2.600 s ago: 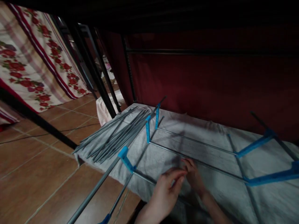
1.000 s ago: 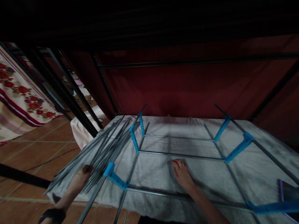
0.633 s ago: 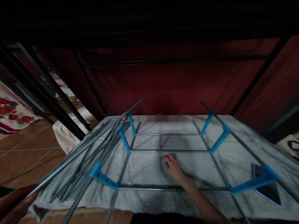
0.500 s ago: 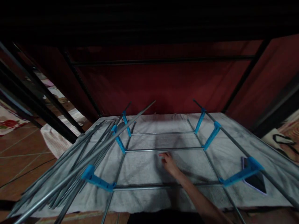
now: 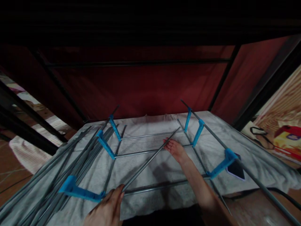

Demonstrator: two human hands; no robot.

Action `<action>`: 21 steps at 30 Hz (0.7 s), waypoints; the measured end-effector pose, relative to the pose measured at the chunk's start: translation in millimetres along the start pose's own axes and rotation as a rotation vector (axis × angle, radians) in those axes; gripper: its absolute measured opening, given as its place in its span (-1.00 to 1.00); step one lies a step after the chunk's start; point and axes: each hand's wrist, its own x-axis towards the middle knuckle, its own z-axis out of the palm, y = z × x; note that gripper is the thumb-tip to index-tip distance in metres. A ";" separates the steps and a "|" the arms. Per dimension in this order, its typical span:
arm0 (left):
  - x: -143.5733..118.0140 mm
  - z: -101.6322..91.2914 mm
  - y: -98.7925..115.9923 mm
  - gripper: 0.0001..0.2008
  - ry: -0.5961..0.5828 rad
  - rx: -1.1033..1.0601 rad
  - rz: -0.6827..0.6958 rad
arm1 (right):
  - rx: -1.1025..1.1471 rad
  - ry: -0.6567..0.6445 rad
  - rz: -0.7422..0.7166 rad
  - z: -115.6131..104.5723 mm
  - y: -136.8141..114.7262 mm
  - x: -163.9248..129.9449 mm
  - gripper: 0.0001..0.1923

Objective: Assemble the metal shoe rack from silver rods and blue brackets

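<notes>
My left hand (image 5: 108,208) at the bottom edge grips the near end of a long grey metal rod (image 5: 150,160). The rod slants up and right over a rack frame of grey rods (image 5: 145,152) joined by blue plastic connectors (image 5: 105,145). My right hand (image 5: 175,149) reaches forward with fingers spread and touches the rod near its far end, above the white towel (image 5: 150,169) under the frame. A pile of loose grey rods (image 5: 54,171) lies on the towel's left side.
A dark phone (image 5: 235,168) lies on the towel at the right, under a blue connector (image 5: 222,163). Dark red fabric (image 5: 141,84) and black bars (image 5: 223,78) close the back. Tiled floor (image 5: 9,169) shows at the left, a red and yellow box (image 5: 288,138) at the right.
My left hand took one rod from the pile at the left and swung it over the frame. My right hand lifted off the towel to meet it. The view turned right.
</notes>
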 end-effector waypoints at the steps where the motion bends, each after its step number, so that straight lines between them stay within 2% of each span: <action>1: 5.3 5.4 -1.2 -0.56 -0.001 -0.008 0.012 | 0.005 0.018 -0.005 -2.4 -6.8 2.1 -0.85; 4: 19.8 22.4 -7.3 -0.57 0.013 -0.053 0.037 | 0.000 0.055 -0.039 -9.2 -20.2 8.2 -0.89; 7: 36.3 37.6 -4.9 -0.58 -0.017 -0.106 0.066 | -0.025 0.045 -0.081 -14.0 -21.1 11.8 -0.92; 11: 61.8 46.3 23.0 -0.61 -0.119 -0.093 0.084 | -0.030 0.052 -0.069 -18.3 -7.7 12.3 -0.87; 16: 89.0 46.1 64.0 -0.58 -0.190 0.028 0.109 | -0.020 0.139 -0.001 -26.9 3.3 12.5 -0.92; 21: 111.1 52.7 83.6 -0.50 -0.212 0.127 0.173 | -0.017 0.240 0.027 -42.6 3.0 16.2 -0.95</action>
